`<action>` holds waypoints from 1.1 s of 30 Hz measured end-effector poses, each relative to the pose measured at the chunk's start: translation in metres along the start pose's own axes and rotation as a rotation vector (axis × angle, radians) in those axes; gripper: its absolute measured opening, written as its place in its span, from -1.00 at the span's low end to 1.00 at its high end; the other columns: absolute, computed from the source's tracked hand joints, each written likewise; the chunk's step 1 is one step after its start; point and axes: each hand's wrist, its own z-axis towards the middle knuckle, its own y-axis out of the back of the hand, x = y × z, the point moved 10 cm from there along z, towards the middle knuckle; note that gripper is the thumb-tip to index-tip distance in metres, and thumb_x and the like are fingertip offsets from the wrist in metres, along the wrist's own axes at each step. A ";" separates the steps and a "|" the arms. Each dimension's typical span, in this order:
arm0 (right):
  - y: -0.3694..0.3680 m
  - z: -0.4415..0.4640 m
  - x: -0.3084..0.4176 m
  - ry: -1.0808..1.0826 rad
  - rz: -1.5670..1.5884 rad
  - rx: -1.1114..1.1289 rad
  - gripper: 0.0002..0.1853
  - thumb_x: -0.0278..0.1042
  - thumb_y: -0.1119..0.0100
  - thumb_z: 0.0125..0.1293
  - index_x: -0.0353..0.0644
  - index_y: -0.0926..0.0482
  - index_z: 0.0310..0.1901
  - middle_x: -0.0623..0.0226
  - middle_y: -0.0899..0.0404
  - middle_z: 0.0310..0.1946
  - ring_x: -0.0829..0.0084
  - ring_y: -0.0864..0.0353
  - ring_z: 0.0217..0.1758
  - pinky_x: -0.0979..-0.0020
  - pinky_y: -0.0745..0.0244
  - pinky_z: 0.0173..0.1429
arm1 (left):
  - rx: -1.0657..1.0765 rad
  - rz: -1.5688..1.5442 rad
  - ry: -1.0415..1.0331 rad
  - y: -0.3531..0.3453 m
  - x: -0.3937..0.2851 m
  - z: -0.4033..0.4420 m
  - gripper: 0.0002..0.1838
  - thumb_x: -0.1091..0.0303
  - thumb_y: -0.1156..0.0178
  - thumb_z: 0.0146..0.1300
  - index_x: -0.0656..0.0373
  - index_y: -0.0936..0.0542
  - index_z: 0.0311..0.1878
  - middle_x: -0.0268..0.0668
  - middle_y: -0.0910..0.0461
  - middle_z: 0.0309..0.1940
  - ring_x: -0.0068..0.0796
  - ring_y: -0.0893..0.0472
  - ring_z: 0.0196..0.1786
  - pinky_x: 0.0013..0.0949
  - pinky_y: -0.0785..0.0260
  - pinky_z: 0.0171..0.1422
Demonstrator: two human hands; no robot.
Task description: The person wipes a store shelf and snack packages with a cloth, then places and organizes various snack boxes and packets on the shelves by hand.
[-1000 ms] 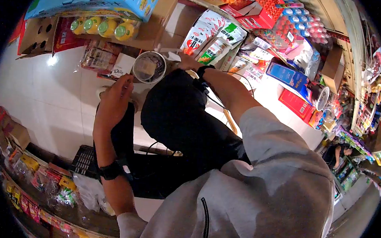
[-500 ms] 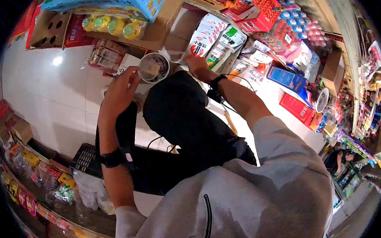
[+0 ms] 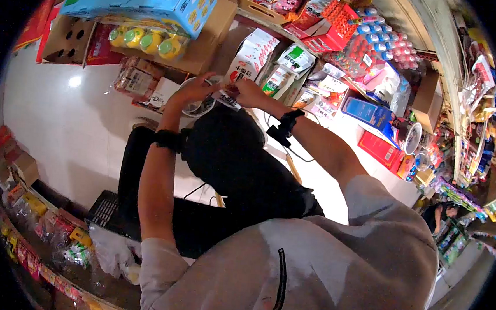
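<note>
My right hand [image 3: 248, 93] is closed on a small white snack packet [image 3: 227, 100] with dark and red print, just above my black-clad knee. From the left, my left hand [image 3: 192, 91] reaches over a round clear plastic tub [image 3: 195, 109], its fingertips meeting the right hand at the packet's upper edge. Dark contents show inside the tub, partly hidden by my left hand. Beyond my hands stands an upright row of white snack packets [image 3: 257, 48] with red print. Green-and-white packets [image 3: 295, 58] sit beside it in an open carton.
A blue carton [image 3: 138, 3] rests above yellow-capped bottles [image 3: 150, 42] at upper left. Wrapped packages [image 3: 135, 77] lie left of the tub. Blue [image 3: 368, 112] and red [image 3: 378, 149] boxes stand at right. A black crate [image 3: 104, 206] and stocked shelves [image 3: 53, 229] are at lower left.
My left hand has moved right, over the tub, to meet my right hand. The right hand has drawn back from the upright packets with a packet in it.
</note>
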 end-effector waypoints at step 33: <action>0.097 -0.085 -0.022 -0.526 1.103 -0.251 -0.62 -0.44 -0.34 0.16 -0.29 -0.48 0.00 0.31 -0.58 -0.33 0.45 -0.58 -0.35 0.41 -0.55 -0.24 | -0.076 -0.531 -0.287 -0.022 -0.022 -0.105 -0.45 0.35 -0.07 0.27 -0.08 -0.36 0.36 -0.30 -0.43 0.09 -0.43 -0.53 0.03 -0.31 -0.44 0.13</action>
